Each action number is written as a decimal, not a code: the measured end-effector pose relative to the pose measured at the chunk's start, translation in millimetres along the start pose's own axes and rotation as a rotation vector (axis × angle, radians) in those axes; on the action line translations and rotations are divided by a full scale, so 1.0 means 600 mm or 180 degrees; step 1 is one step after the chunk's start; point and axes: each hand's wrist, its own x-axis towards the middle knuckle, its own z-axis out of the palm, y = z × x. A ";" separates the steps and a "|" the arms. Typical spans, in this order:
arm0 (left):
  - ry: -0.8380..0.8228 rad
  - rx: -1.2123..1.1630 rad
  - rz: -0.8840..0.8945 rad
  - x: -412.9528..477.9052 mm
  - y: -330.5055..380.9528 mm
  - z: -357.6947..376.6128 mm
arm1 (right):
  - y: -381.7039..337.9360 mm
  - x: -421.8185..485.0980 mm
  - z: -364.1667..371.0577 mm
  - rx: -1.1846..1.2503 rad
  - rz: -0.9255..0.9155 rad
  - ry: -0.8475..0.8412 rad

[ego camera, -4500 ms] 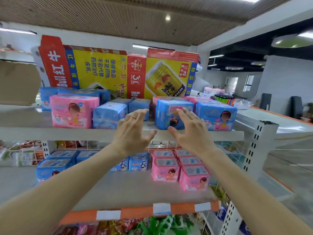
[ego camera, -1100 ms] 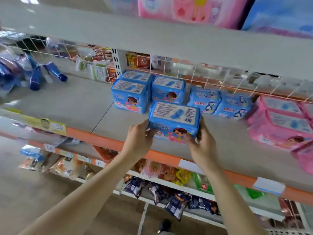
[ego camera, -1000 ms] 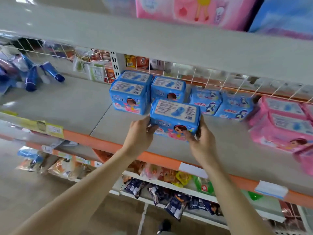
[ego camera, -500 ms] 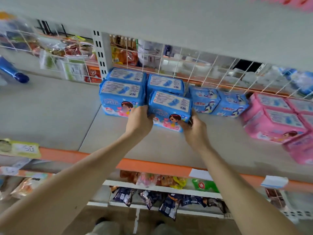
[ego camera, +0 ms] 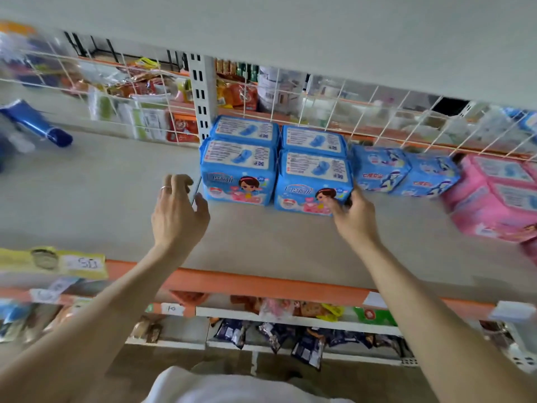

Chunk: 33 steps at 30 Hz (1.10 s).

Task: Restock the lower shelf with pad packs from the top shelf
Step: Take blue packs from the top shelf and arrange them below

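My right hand (ego camera: 353,219) holds the lower right corner of a blue plastic pad pack (ego camera: 312,184) with a cartoon girl on its front. My fingers curl round its right end and one lies across the front face. The pack stands on the grey lower shelf (ego camera: 261,251) in the front row, touching a matching blue pack (ego camera: 238,175) on its left. Two rear blue packs (ego camera: 245,130) sit behind them, near the white wire grid (ego camera: 377,112).

My left hand (ego camera: 178,213) hangs just left of the matching pack, apart from it. Its fingers are loosely curled and hold nothing, and one wears a silver ring (ego camera: 163,188).

Right of my pack lie smaller blue packs (ego camera: 380,167), then pink packs (ego camera: 491,199). A blue tube (ego camera: 35,122) lies far to the left. An orange strip (ego camera: 261,285) runs along the shelf's front edge.
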 end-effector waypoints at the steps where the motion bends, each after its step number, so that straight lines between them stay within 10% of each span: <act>1: -0.0156 -0.0143 -0.0005 0.010 -0.009 0.002 | 0.001 -0.001 0.003 0.0019 0.0006 0.0011; 23: -0.2053 -0.1454 -0.0265 0.042 0.014 -0.022 | 0.010 0.007 -0.014 -0.0159 0.0274 -0.0416; 33: -0.0846 -0.0221 0.0647 0.024 0.003 -0.066 | -0.051 -0.065 -0.041 -0.0427 0.0667 -0.0329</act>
